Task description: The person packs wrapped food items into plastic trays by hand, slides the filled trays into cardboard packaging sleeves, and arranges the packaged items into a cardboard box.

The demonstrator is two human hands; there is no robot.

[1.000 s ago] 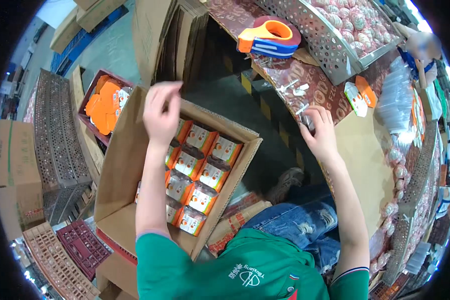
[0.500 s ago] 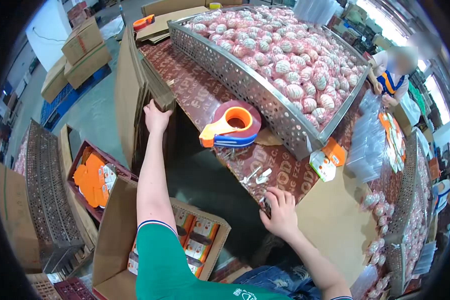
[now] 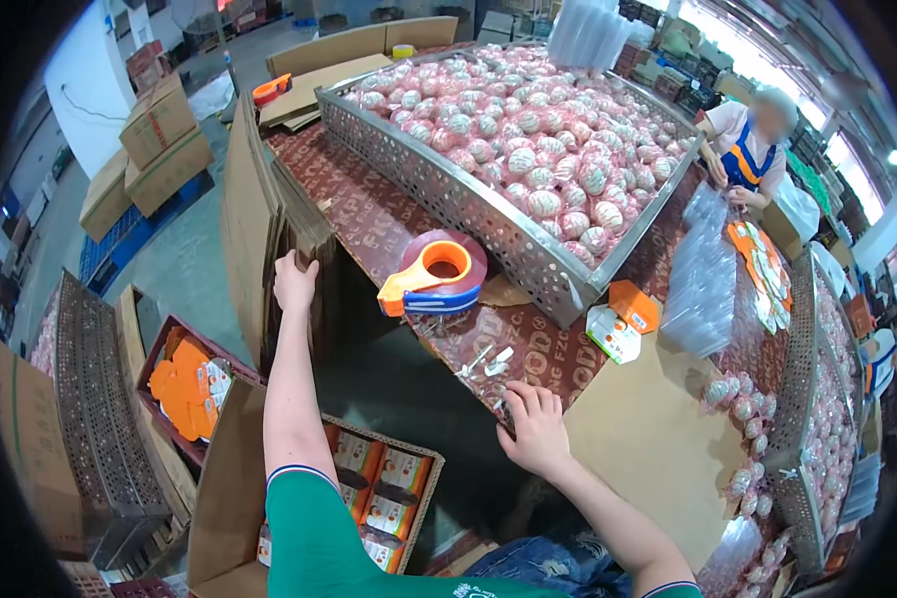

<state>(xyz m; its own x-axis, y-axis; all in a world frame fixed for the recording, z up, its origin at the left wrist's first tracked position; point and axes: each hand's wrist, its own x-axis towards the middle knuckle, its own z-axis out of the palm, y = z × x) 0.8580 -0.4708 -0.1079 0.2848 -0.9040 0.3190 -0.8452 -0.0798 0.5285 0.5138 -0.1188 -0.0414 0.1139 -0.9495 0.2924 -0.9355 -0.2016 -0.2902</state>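
Observation:
My left hand (image 3: 296,283) reaches forward to a stack of flattened cardboard boxes (image 3: 254,224) standing on edge beside the table. Its thumb and fingers are on the near edges of the sheets; how many sheets lie between them I cannot tell. My right hand (image 3: 536,429) rests at the near corner of the table (image 3: 369,214), fingers spread over the edge and nothing visible in them. Small white scraps (image 3: 493,361) lie just beyond its fingertips. An orange and blue tape dispenser (image 3: 439,274) with a wide roll sits farther back on the table.
A perforated metal tray (image 3: 528,274) heaped with wrapped balls fills the table's far side. Below my left arm stands an open carton (image 3: 224,498) with orange-and-white packs. A crate (image 3: 164,399) holds orange card pieces. Across the table a co-worker (image 3: 752,149) stands near clear plastic sleeves (image 3: 703,279).
The view has tilted up slightly, so the table appears shifted left. My left hand's fingers look more spread on the cardboard edges. My right hand stays at the table corner.

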